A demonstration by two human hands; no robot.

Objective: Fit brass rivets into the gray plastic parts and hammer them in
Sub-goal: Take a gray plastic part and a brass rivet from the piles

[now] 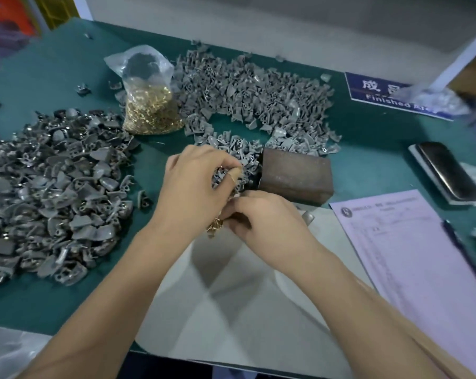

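My left hand (195, 187) is curled at the table's middle, its thumb and fingertips pinching something small at a cluster of gray plastic parts (239, 160); a bunch of brass rivets (215, 224) shows under its palm. My right hand (261, 217) lies just below and right of it, fingers curled toward the same spot; what it holds is hidden. A clear bag of brass rivets (149, 105) stands at the back. Gray parts form one pile at the back (247, 88) and a second pile on the left (53, 187).
A rusty metal block (294, 175) sits right of the hands. A pale sheet (231, 310) lies under my forearms. Pink paper forms (412, 255), a dark case (447, 170) and a blue "Finished Area" sign (390, 99) are on the right of the green table (53, 72).
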